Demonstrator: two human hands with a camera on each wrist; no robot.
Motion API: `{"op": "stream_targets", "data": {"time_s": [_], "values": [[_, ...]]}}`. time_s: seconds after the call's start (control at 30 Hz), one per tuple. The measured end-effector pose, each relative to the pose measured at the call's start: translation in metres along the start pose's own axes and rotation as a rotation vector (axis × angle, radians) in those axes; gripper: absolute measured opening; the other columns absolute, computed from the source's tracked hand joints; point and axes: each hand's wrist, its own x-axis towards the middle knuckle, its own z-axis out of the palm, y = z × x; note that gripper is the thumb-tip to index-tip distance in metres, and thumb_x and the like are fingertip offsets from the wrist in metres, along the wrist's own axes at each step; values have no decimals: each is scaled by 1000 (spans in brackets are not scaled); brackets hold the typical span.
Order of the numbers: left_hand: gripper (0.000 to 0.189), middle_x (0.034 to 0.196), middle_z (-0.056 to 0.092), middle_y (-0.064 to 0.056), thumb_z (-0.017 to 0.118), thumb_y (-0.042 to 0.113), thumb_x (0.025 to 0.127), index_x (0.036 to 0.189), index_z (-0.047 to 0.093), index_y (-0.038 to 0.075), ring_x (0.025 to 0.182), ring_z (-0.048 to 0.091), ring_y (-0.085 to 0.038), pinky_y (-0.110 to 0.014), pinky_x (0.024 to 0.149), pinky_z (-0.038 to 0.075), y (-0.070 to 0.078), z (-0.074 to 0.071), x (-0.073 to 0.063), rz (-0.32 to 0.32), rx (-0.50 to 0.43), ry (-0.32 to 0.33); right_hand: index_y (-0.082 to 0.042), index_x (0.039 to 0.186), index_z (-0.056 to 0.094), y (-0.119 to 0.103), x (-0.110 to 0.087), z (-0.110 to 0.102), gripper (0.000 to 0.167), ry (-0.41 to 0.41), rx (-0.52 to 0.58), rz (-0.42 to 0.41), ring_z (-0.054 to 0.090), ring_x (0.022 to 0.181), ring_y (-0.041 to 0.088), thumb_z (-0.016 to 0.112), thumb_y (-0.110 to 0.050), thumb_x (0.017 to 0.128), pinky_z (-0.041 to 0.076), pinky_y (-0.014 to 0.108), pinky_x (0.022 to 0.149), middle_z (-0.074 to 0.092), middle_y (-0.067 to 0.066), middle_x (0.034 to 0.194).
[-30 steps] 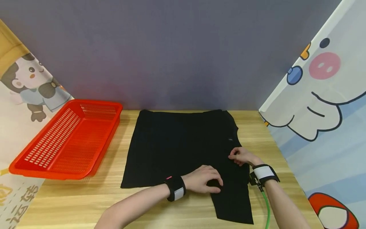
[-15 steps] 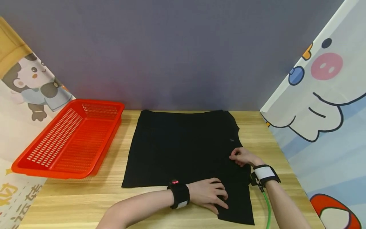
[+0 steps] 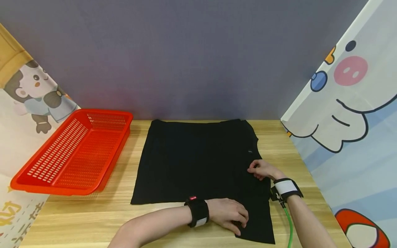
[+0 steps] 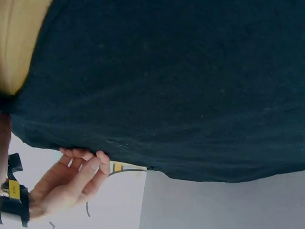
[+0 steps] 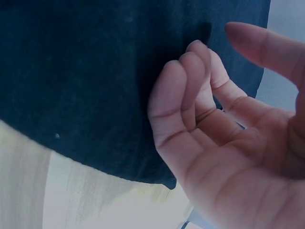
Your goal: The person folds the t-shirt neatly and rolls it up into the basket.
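Note:
A black T-shirt lies spread on the wooden table, with a small pale mark near its right edge. My left hand rests palm-down on the part that reaches toward the front, fingers bent and thumb apart from them. Farther right, my right hand touches the shirt near its right edge. In the right wrist view, the right hand's fingers are loosely curved against the black cloth and the thumb stands away from them. The left wrist view shows mostly the shirt, with the right hand at lower left.
A red plastic basket stands on the left of the table. Behind is a grey partition, with printed panels at both sides. A green cable runs from the right wristband.
My left hand has moved right and toward the front along the shirt. Its fingers spread, then drew together and bent. The right hand and the shirt look unchanged.

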Motion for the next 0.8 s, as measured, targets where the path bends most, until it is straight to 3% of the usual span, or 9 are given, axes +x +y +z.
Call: {"op": "stream_targets", "data": {"time_s": [0.13, 0.27, 0.47, 0.57, 0.7, 0.8], "values": [[33, 129, 62, 13, 67, 51, 90, 112, 73, 28, 123, 54, 2, -6, 104, 37, -2, -2, -3, 0, -50, -30, 0, 101, 58, -1, 0, -1, 20, 10, -5, 10, 54, 62, 13, 62, -19, 98, 51, 27, 59, 56, 3, 74], [19, 125, 64, 13, 61, 41, 97, 103, 74, 27, 118, 55, 1, -5, 102, 38, -2, -2, -4, 29, -25, 5, 0, 101, 58, -2, 0, 0, 20, 6, -3, 11, 54, 62, 13, 63, -19, 98, 51, 27, 59, 57, 3, 74], [18, 113, 64, 14, 56, 35, 103, 104, 71, 25, 111, 56, 3, -5, 100, 38, -2, 3, -4, 13, -53, 55, 0, 101, 58, -1, 0, 1, 20, 5, -4, 11, 54, 61, 13, 63, -19, 98, 51, 27, 58, 57, 3, 74], [19, 119, 63, 12, 56, 32, 103, 110, 72, 25, 115, 55, 2, -3, 100, 37, -1, 4, -5, 2, -87, 36, 0, 101, 58, -1, 0, 0, 20, 5, -9, 13, 54, 61, 13, 62, -19, 99, 50, 27, 58, 57, 2, 74], [25, 133, 61, 5, 56, 23, 104, 125, 68, 20, 128, 53, -2, -3, 105, 33, -1, 2, -9, -16, -225, 10, 0, 101, 57, 0, -2, -1, 20, -8, -10, 22, 53, 59, 11, 61, -19, 99, 49, 26, 58, 56, 2, 74], [28, 142, 59, 2, 53, 19, 105, 130, 65, 18, 139, 48, -6, -10, 113, 31, -8, -3, -22, -85, -260, 76, 0, 100, 57, 1, -6, -2, 19, -15, -5, 41, 52, 57, 11, 60, -19, 100, 49, 26, 56, 56, 2, 72]]}}
